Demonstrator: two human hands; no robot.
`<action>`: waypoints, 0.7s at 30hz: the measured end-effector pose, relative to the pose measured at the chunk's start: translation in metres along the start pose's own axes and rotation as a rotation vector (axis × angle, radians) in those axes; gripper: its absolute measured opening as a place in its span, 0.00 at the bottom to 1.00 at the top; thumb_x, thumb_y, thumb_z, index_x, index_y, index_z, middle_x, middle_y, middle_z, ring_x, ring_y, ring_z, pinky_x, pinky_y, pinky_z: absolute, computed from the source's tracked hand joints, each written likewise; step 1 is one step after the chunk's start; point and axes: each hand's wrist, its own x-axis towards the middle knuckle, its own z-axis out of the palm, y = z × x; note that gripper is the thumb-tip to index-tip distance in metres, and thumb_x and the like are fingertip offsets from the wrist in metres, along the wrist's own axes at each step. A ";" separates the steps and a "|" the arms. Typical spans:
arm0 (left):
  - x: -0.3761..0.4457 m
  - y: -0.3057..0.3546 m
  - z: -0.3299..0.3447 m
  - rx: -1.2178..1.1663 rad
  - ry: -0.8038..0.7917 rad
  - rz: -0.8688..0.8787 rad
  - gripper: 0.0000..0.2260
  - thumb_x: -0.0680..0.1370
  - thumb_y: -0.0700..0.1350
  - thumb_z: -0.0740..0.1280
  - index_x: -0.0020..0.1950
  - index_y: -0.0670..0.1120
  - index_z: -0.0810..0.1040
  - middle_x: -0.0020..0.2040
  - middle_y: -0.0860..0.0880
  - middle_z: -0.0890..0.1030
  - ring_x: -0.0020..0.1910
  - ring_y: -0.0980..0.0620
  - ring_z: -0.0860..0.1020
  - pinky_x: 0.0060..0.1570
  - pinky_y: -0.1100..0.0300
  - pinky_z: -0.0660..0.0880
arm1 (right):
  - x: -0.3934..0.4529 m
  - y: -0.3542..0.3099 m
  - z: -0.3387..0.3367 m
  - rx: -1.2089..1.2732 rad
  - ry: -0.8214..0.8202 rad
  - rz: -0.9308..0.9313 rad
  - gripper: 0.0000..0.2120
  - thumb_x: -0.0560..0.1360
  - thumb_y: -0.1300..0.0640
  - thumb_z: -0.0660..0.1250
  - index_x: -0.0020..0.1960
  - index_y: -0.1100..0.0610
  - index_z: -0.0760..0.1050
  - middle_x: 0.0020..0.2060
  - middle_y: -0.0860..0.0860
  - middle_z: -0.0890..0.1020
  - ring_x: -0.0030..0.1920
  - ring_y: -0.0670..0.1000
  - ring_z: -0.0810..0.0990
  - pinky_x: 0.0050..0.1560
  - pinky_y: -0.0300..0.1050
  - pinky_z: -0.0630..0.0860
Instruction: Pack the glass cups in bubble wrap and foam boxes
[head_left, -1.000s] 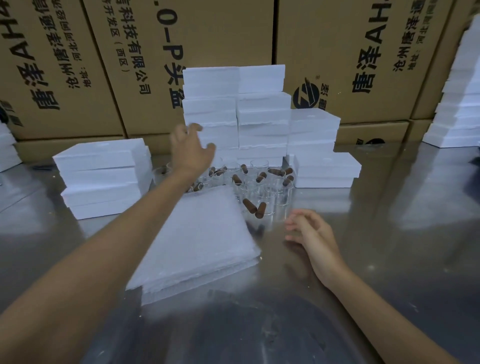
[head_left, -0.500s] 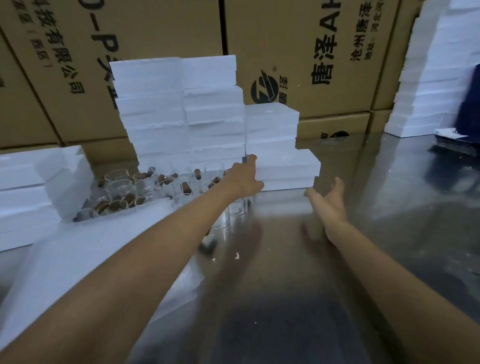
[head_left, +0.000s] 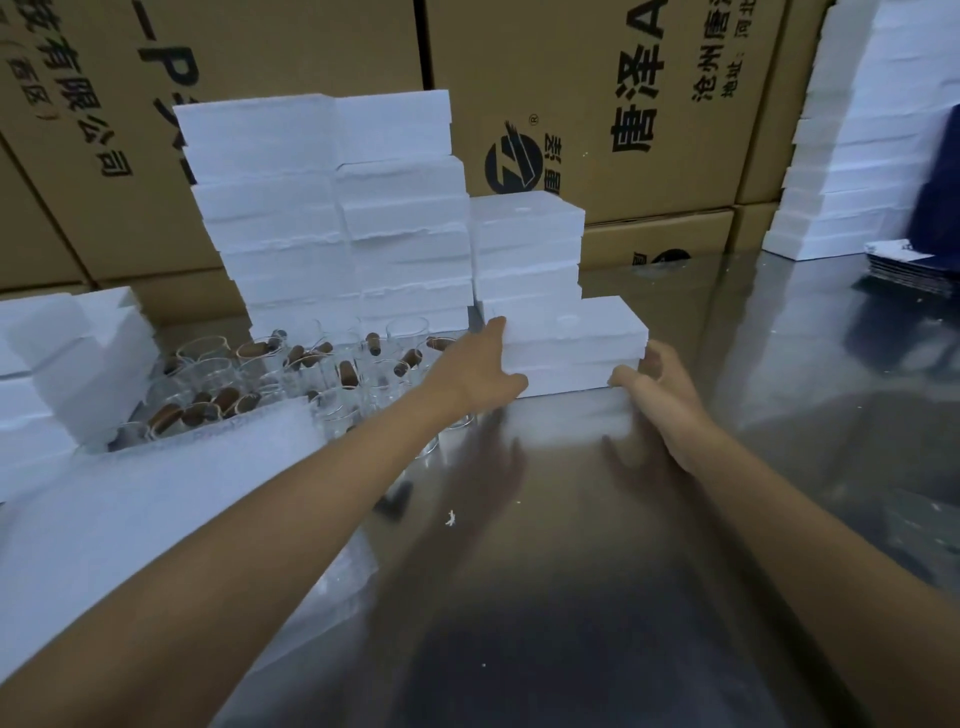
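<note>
Both bare forearms reach forward from the lower corners, converging toward the low foam box (head_left: 566, 345) at the front of the white stack, the landmark here. The left hand (head_left: 480, 371) is at that box's left end, its thumb up along the box's left edge and its fingers against the near face. The right hand (head_left: 657, 387) is at the box's right near corner, fingers curled, fingertips at the bottom edge; whether it grips is unclear through blur.
</note>
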 end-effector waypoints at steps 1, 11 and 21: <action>-0.008 0.001 0.000 -0.001 0.001 0.017 0.36 0.74 0.47 0.67 0.79 0.45 0.56 0.52 0.45 0.80 0.51 0.46 0.78 0.48 0.54 0.76 | -0.008 0.000 -0.004 0.007 0.016 -0.011 0.19 0.71 0.58 0.69 0.58 0.43 0.71 0.52 0.39 0.78 0.47 0.37 0.80 0.41 0.35 0.75; -0.120 0.012 -0.015 -0.022 0.035 0.135 0.30 0.71 0.60 0.60 0.72 0.52 0.68 0.40 0.57 0.84 0.60 0.50 0.73 0.59 0.52 0.73 | -0.113 -0.011 -0.058 -0.114 -0.036 0.017 0.16 0.74 0.54 0.70 0.60 0.46 0.76 0.47 0.51 0.79 0.46 0.49 0.79 0.53 0.44 0.75; -0.164 0.014 -0.037 -0.060 0.176 0.263 0.18 0.79 0.50 0.67 0.68 0.50 0.75 0.47 0.60 0.80 0.57 0.55 0.73 0.52 0.59 0.68 | -0.160 -0.039 -0.079 -0.265 -0.165 -0.040 0.18 0.75 0.45 0.68 0.65 0.36 0.74 0.41 0.50 0.77 0.43 0.48 0.76 0.49 0.44 0.72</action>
